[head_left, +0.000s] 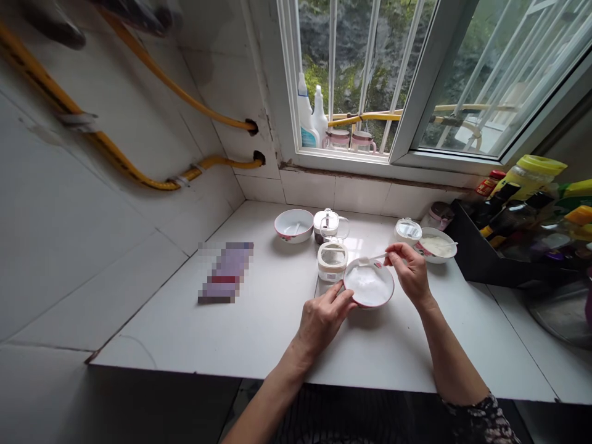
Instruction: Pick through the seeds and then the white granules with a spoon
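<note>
My left hand (327,316) grips the near left rim of a bowl (370,303) that holds a white powder or fine grains (369,283). Between the fingers of my right hand (409,271) is the handle of a small white spoon (377,258). The spoon's head is over the far side of the bowl; whether it carries anything is hard to make out. Just left of the bowl stands a square lidded jar (332,262). Behind it is another jar (326,223) with dark contents and its clear lid raised.
A white bowl (294,229) with a red pattern sits at the back left. Back right are a lidded jar (407,230) and a bowl of white stuff (435,246). A black rack (481,265) of bottles borders the right. A blurred-out purple item (226,271) lies left.
</note>
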Tool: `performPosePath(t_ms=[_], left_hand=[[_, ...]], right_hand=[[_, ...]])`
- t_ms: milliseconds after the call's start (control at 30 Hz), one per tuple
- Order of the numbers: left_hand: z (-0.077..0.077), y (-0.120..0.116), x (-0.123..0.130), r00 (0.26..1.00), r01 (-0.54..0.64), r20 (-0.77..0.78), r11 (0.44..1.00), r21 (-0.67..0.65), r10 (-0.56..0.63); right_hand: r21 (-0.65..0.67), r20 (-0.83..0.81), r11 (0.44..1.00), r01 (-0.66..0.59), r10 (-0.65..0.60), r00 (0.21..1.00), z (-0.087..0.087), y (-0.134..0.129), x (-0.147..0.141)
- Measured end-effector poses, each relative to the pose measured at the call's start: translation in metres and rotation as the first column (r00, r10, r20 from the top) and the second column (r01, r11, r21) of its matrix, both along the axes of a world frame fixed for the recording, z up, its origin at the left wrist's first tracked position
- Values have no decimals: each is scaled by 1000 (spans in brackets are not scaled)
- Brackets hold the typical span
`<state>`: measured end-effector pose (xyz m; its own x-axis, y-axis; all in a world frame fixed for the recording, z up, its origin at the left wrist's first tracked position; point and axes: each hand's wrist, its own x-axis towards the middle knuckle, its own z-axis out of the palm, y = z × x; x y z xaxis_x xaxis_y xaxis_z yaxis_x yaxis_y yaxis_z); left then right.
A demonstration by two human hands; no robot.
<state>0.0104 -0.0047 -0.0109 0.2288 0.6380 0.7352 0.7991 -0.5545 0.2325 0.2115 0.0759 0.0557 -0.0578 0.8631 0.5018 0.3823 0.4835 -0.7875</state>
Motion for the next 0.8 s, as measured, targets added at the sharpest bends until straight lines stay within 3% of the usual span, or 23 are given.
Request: performPosePath(t_ms=[133, 333, 567, 800], left_hand=[[-1, 0, -1, 1000, 8, -14, 1000, -20, -8], [-2, 0, -1, 1000, 8, -8, 1000, -5, -8], [-1, 0, -1, 1000, 7, -10, 1000, -5, -7], [-1, -1, -1, 1000, 5, -19, 1000, -19, -5]], right_hand=[[-108, -34, 994, -9, 5, 999, -5, 2, 6], [-153, -24, 986, -68, 65, 998, -9, -2, -4], [-268, -277, 958, -99, 22, 961, -9, 6, 4], [-279, -306, 955, -103, 13, 952, -5, 6, 5]])
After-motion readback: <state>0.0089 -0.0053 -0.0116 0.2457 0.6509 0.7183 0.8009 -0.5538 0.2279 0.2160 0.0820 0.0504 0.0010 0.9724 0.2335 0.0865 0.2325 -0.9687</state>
